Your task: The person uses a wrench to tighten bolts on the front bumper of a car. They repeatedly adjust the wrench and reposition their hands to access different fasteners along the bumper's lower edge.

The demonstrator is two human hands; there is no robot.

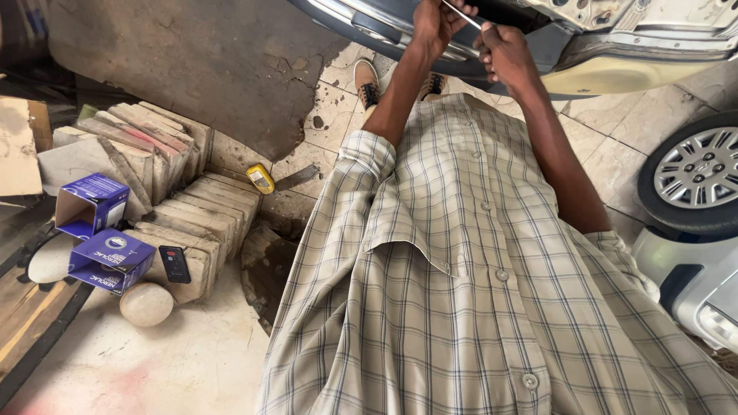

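Both my hands are closed on a thin metal rod [463, 14] — my left hand [435, 24] pinches its upper end, my right hand [501, 55] fists the lower end, so it stays steady and angled against the grey car panel [369, 23] ahead of me. I lean in, arms stretched over my checked shirt [477, 269]. Off to my left, out of the way, blue boxes [100, 238] and a small remote [174, 263] rest on stacked stone slabs [177, 184]; a wheel [696, 173] sits at my right.
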